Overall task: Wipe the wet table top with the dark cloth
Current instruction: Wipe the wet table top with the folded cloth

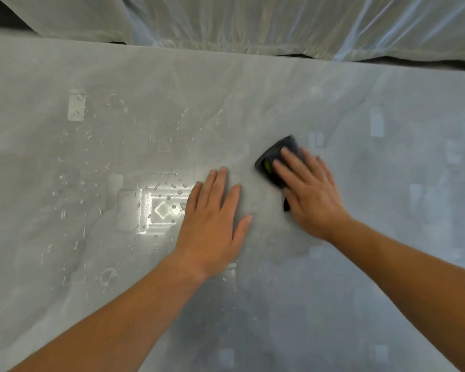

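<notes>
Spanning nearly the whole view, the table top carries both hands. The left hand lies flat on the surface, fingers straight and grasping nothing, probably as a brace. The right hand, fingers extended, presses the dark cloth flat on the table just right of centre, spreading contact for wiping. Water droplets bead the left side, not yet wiped.

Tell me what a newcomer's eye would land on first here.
The dark cloth right of centre, pressed flat under the right hand, stands out against the pale table top. Next comes the left hand lying flat beside it, then the water drops and bright glare scattered to its left.
</notes>
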`<state>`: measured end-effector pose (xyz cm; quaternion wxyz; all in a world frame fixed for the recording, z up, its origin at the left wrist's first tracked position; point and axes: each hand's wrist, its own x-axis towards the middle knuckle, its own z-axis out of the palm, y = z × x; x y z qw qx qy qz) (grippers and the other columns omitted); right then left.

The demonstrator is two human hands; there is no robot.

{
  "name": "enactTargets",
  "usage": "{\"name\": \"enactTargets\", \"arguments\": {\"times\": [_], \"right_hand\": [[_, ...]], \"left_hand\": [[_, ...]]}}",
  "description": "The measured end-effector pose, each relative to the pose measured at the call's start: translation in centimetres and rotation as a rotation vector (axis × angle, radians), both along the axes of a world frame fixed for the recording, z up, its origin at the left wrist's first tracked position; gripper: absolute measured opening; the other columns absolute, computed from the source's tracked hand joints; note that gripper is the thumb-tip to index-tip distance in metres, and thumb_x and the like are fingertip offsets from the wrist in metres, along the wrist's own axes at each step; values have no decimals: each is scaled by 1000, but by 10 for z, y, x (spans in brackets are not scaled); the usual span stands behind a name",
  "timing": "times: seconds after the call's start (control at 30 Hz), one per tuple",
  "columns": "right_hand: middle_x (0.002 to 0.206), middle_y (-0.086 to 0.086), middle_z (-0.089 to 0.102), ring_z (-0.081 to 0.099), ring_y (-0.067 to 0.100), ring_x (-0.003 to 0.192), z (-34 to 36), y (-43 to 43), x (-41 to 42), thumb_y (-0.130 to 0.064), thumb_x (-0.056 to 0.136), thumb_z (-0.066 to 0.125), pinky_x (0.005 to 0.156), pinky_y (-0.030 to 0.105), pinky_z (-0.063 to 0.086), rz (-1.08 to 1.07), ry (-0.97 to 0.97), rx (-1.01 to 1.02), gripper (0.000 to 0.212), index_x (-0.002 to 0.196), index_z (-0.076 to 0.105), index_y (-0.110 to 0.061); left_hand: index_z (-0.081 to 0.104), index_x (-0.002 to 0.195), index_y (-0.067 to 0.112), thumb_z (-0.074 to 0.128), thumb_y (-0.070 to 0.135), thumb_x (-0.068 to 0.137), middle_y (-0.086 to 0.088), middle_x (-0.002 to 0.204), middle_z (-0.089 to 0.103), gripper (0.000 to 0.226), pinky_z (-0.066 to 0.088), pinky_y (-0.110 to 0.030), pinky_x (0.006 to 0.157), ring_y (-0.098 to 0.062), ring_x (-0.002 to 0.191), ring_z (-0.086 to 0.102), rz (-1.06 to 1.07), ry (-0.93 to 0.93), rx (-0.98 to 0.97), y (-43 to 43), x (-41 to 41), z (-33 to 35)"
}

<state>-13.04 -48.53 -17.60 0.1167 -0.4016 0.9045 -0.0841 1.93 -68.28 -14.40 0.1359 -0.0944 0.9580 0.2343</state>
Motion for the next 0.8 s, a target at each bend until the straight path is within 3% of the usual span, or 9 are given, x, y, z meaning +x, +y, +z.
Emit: {"name": "enactTargets", "arguments": {"times": [0.07,0.13,0.27,0.37,0.5,0.6,0.8], "right_hand": [[167,-6,16,9,30,153,2,-17,-3,-32,98,36,123,53,11,-278,-55,-9,58,156,29,-31],[167,-4,15,8,32,153,2,-32,23,-30,98,38,123,52,8,-391,-40,-15,59,156,28,-28],[167,-1,16,8,34,153,3,-16,96,-29,96,42,122,56,13,-34,-18,26,62,157,29,-26],[167,-1,15,7,32,154,5,5,81,-32,98,36,122,55,13,207,-7,85,61,157,26,-27],[168,-6,10,4,30,154,5,-4,50,-25,99,38,125,49,3,-92,-27,55,61,158,22,-29],[168,-5,7,0,30,154,4,-10,83,-23,100,42,124,46,-4,-235,-37,28,62,159,20,-28],[168,-5,9,2,29,155,4,36,130,-31,101,38,124,52,8,220,-41,82,60,158,22,-30]], "left_hand": [[33,154,14,17,55,101,-13,168,5,69,2,-47,125,-25,155,-4,2,0,-5,4,13,-2],[34,153,14,19,54,102,-13,168,8,67,5,-48,125,-26,155,-1,14,-3,-12,9,25,-4],[40,148,12,27,52,101,-15,166,17,63,11,-51,123,-28,154,8,56,9,-49,16,45,-4],[42,146,11,29,51,101,-15,164,21,62,14,-52,123,-29,153,13,97,1,-77,20,61,-3],[41,148,10,25,52,102,-17,164,22,64,12,-51,123,-31,154,13,95,-29,-127,24,88,-7],[38,150,9,28,54,102,-18,164,21,67,11,-51,123,-32,153,12,103,-27,-150,27,98,-10],[13,160,17,18,64,99,-8,169,-7,78,0,-48,125,-23,154,-13,109,-97,-158,30,108,-13]]}}
